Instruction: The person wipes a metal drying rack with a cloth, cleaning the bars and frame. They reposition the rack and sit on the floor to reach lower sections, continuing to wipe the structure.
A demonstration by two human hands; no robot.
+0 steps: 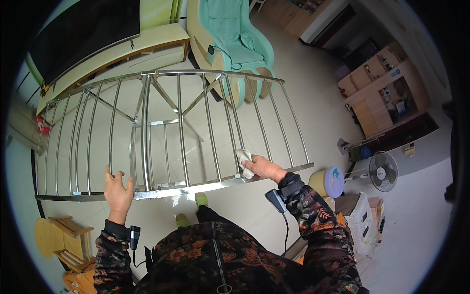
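A folding metal drying rack (145, 132) with shiny parallel bars stands spread out before me at about waist height. My right hand (265, 167) grips a crumpled whitish cloth (243, 161). The cloth lies against the near rail (205, 186) of the rack, at the foot of a bar right of centre. Over the near rail on the left is my left hand (118, 191), fingers spread, with nothing visible in it. Its fingertips are close to the lower end of one bar; whether they touch it I cannot tell. Crossed legs (180, 110) show below the bars.
A turquoise massage chair (238, 44) stands beyond the rack, beside a long TV cabinet (154, 40). To the right are a lidded round bin (326, 182), a fan (382, 171) and a wooden cabinet (371, 110). Folded wooden stools (71, 235) lean at lower left.
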